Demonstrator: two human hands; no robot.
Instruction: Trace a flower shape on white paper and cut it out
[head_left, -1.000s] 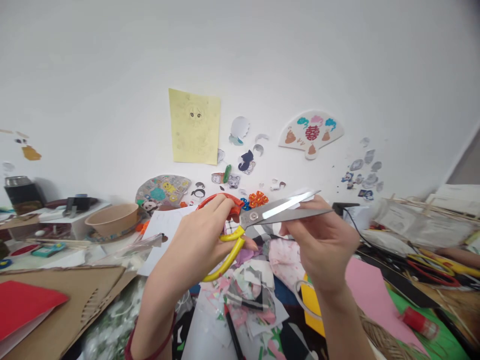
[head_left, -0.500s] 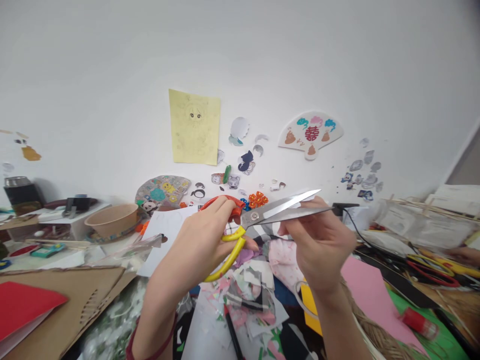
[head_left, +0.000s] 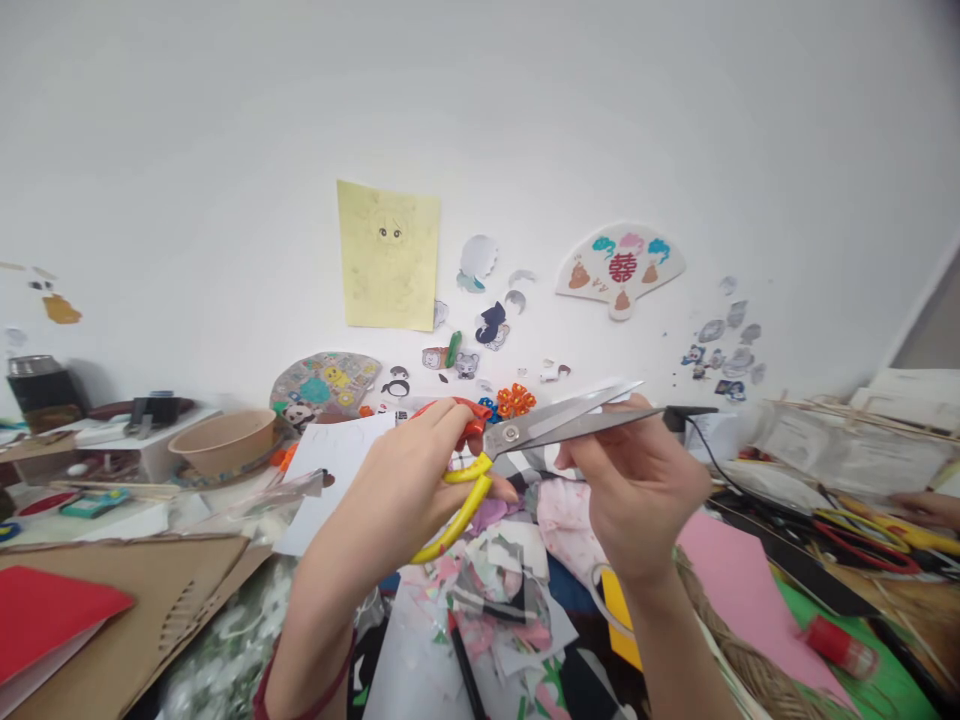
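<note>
My left hand (head_left: 431,450) is closed around the handles of a pair of scissors (head_left: 511,432), one loop red and the other yellow. The scissors point right, their blades slightly apart. Behind the blade tips, my right hand (head_left: 649,480) is closed in a pinch. Between its fingers and the blades shows a bit of white paper (head_left: 596,410), mostly hidden by the blades and fingers. Below both hands lies a heap of paper scraps (head_left: 499,580), with a black and red pen (head_left: 466,665) beside it.
On the left are a cardboard sheet (head_left: 176,590), red paper (head_left: 52,620) and a tan bowl (head_left: 225,442). Twine (head_left: 739,635), pink paper (head_left: 739,580) and a red spool (head_left: 840,645) lie right. Another person's hand (head_left: 930,510) is at the far right, near more scissors (head_left: 862,535).
Both hands stay in nearly the same place. The upper scissor blade has shifted slightly and looks blurred now.
</note>
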